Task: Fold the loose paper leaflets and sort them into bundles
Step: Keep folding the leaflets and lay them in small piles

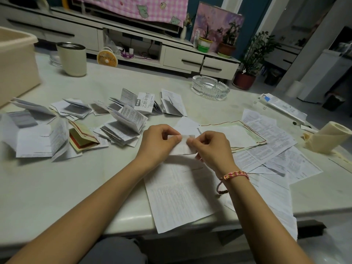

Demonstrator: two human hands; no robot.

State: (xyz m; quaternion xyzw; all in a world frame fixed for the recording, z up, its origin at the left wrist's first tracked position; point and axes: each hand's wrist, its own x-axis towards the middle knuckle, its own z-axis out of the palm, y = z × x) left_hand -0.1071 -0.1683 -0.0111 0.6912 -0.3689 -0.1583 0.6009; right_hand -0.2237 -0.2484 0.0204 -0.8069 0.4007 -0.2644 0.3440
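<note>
Each grip is closed to a pinch on one small folded leaflet [182,147]; the left hand [158,143] takes its left edge, the right hand [211,149] its right; it is held over an unfolded sheet [181,195] on the desk [76,178]; folded leaflets [122,124] lie heaped to the left, flat sheets [270,141] to the right; a glass ashtray [210,87] stands beyond.

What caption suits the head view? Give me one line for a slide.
Left hand and right hand pinch a small leaflet over the table, folded bundles left, flat sheets right.
</note>
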